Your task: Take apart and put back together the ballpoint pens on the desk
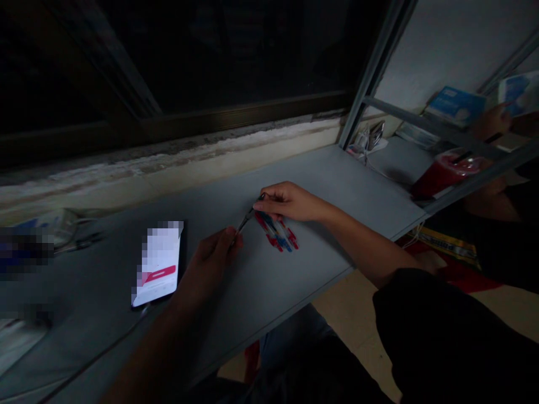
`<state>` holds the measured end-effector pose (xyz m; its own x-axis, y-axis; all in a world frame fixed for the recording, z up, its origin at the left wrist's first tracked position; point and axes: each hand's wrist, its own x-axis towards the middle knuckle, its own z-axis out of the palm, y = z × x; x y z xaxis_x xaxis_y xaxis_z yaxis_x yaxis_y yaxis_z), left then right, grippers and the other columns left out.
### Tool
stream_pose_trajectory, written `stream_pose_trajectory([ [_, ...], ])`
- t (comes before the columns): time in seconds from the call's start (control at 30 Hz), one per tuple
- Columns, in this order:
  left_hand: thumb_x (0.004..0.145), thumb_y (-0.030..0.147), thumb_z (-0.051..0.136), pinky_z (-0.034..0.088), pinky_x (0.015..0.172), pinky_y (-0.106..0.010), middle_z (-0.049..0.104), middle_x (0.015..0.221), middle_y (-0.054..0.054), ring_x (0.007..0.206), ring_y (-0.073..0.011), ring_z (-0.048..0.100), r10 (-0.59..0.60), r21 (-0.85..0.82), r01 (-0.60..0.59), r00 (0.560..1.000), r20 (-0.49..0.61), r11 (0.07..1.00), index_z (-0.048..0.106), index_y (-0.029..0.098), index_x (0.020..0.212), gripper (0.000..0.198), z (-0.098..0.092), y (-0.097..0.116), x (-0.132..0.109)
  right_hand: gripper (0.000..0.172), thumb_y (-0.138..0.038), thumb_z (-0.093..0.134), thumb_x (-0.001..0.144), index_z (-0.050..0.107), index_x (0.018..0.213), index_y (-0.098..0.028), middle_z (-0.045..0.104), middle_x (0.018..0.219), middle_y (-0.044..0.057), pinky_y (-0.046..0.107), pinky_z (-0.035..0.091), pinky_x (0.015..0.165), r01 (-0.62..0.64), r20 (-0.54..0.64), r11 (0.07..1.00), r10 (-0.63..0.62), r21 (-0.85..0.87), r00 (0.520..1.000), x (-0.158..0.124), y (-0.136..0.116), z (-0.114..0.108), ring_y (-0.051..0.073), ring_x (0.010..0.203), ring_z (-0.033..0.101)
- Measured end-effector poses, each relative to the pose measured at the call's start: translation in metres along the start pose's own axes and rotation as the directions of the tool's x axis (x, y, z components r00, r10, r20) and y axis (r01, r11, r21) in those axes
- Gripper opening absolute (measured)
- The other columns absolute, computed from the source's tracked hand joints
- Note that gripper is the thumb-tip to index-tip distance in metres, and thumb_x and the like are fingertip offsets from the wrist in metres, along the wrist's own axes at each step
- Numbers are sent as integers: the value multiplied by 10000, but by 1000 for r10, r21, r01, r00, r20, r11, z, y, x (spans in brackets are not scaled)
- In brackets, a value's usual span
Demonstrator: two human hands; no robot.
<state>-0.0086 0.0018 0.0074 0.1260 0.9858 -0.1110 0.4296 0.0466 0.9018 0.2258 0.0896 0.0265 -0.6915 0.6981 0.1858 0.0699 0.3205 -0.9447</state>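
Note:
My left hand (210, 264) comes in from the lower left and pinches the lower end of a slim dark pen (248, 220). My right hand (288, 202) reaches in from the right, its fingertips closed on the pen's upper end. Just below my right hand, several red-and-blue pens (277, 233) lie bunched together on a grey desk (324, 191), their far ends partly under my fingers. A smartphone (159, 264) with a lit, blurred screen and a pink bar lies to the left of my left hand.
A dark window frame and a stained sill (168, 157) run along the desk's far edge. At the right stand a metal frame (370, 95), a red cup with a straw (442, 174), a blue box (457, 106) and a white cable bundle (366, 143). Blurred items lie at the desk's left end.

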Motion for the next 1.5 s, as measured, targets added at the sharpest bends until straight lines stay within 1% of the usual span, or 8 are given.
stream_pose_trajectory([
  [0.13,970,614,436,378,541,-302,505,628,0,590,-189,470,7,37,-6,999,-51,999,604,237,749,468,2,2,0,323,-359,803,840,553,936,-179,613,778,-27,224,412,568,43,-18,998,-42,49,999,3,5,0,85,632,524],
  [0.3,991,631,413,352,542,-289,484,645,15,583,-172,451,26,64,-26,1000,0,998,583,230,790,480,6,-2,0,253,-356,741,889,573,897,-167,609,751,-18,223,410,559,1,-39,998,1,57,999,4,6,-2,89,616,533],
  [0.43,1004,621,388,324,525,-278,436,615,33,555,-159,414,18,60,-19,1000,14,998,575,223,805,482,7,-2,0,409,-237,831,763,571,1072,-174,675,1008,19,211,458,593,66,-41,991,-62,114,997,4,8,-5,78,684,582],
  [0.6,1009,609,416,317,520,-272,449,628,31,562,-152,414,47,38,-48,999,4,998,593,213,817,475,7,-3,-1,262,-309,814,819,606,872,-159,596,652,-51,191,390,528,-1,-71,994,9,109,997,5,9,-4,76,574,513],
  [0.77,1004,574,491,280,523,-269,405,635,49,573,-142,378,84,-22,-83,995,50,996,576,218,853,395,6,-2,-5,265,-191,867,705,662,867,-153,706,819,-4,214,519,680,-19,-64,920,47,391,997,3,1,-4,94,719,638],
  [0.9,1044,530,426,314,580,-282,409,658,45,609,-148,385,169,-73,-166,985,36,983,564,219,869,383,6,0,-8,185,-112,817,671,655,750,-156,717,867,2,215,533,706,-17,-53,836,55,548,997,1,-3,-2,92,746,629],
  [1.27,1037,495,396,362,605,-298,490,604,23,591,-158,458,130,-55,-125,987,99,991,582,207,761,441,7,6,-4,147,-61,668,688,569,698,-169,645,831,4,209,503,685,27,-183,810,100,585,978,2,-3,-1,96,740,565],
  [1.5,1015,468,459,398,625,-284,519,632,31,614,-155,507,161,-39,-158,982,95,987,648,198,876,358,6,3,-2,184,-140,746,723,668,886,-174,662,901,1,219,509,677,50,-237,838,96,544,967,4,-3,-5,99,753,587],
])
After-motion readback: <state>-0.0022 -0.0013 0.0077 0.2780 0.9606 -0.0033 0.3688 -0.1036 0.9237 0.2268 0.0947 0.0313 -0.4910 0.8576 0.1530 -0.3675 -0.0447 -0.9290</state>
